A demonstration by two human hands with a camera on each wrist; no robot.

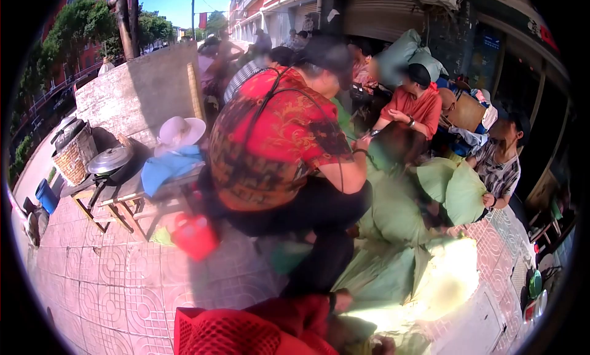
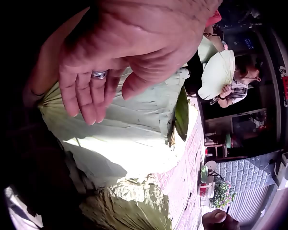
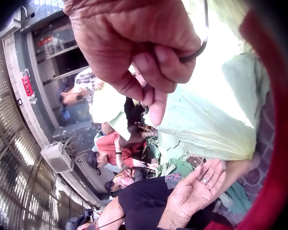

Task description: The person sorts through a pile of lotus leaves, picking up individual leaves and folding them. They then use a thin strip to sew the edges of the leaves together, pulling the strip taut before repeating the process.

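Note:
My left hand [image 2: 134, 52], with a ring on one finger, reaches over a large pale green lotus leaf [image 2: 129, 129]. Its fingers are fairly straight, the thumb set apart. In the right wrist view the same hand's palm faces up near the gathered tip of the leaves. Curled fingers of my right hand [image 3: 139, 52] pinch a thin, curved, dark metal piece [image 3: 206, 28] that looks like a big needle. Below this hand spread overlapping lotus leaves [image 3: 206, 110], partly in bright sun. My red sleeve [image 1: 233, 330] fills the bottom of the head view.
A person in a red patterned shirt [image 1: 276, 140] sits close in front. Another at the right holds lotus leaves [image 1: 464, 195]. At the left, a low wooden table [image 1: 138, 189] carries a lidded pot [image 1: 110, 161] and a hat [image 1: 181, 132]. A red bag [image 1: 195, 235] lies on the paving.

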